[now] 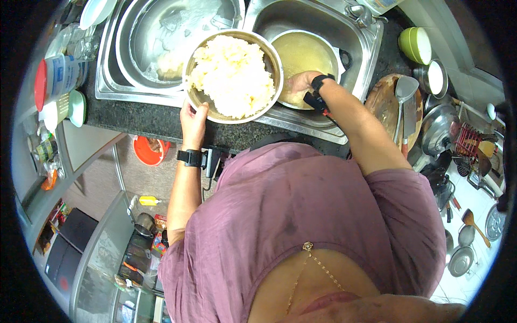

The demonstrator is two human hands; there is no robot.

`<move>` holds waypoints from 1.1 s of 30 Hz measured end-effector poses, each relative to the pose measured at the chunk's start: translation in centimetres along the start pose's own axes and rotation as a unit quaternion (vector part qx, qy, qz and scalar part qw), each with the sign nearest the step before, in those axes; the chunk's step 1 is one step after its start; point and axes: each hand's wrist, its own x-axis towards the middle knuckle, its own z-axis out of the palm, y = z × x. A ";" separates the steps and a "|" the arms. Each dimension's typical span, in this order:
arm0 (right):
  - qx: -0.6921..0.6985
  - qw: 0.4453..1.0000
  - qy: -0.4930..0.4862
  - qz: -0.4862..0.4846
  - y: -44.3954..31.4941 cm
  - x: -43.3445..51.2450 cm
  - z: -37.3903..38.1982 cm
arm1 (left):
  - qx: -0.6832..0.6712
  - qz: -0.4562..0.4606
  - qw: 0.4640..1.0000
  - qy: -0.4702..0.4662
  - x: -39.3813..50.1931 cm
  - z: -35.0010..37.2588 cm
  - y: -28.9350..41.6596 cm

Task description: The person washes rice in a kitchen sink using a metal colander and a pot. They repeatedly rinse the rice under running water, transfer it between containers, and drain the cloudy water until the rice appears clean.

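My left hand [194, 123] grips the near rim of a steel bowl [278, 76], thumb on top. A heap of pale yellow, crumbly food [234, 74] fills most of that bowl, which is held over the divider between two sink basins. My right hand [303, 82] is partly sunk in cloudy yellowish liquid inside a pot [313, 44] in the right basin. Its fingers are hidden, so I cannot tell whether they hold anything. In the left basin, a large steel bowl [125, 52] contains water and a pale clump [169, 66].
A tap [359, 15] stands at the back right. On the right counter, a spatula [405, 89] and a cleaver [409, 117] lie on a round wooden board [379, 95]. A red-lidded tub [60, 78] sits at left; an orange-red bin [150, 155] is below the counter.
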 end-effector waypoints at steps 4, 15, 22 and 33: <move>0.279 0.960 0.017 0.004 1.0 -3.4 0.3 | 0.005 -0.008 1.000 0.000 0.0 -0.1 -0.2; 0.685 0.710 0.069 -0.149 3.9 -9.4 0.8 | 0.009 -0.009 1.000 0.004 0.0 0.1 0.2; 0.724 0.661 0.113 -0.164 4.1 -12.4 0.6 | 0.002 0.000 1.000 -0.001 0.1 0.0 0.0; 0.743 0.610 0.115 -0.251 2.7 -13.9 2.1 | -0.004 0.009 1.000 -0.003 0.2 0.0 -0.2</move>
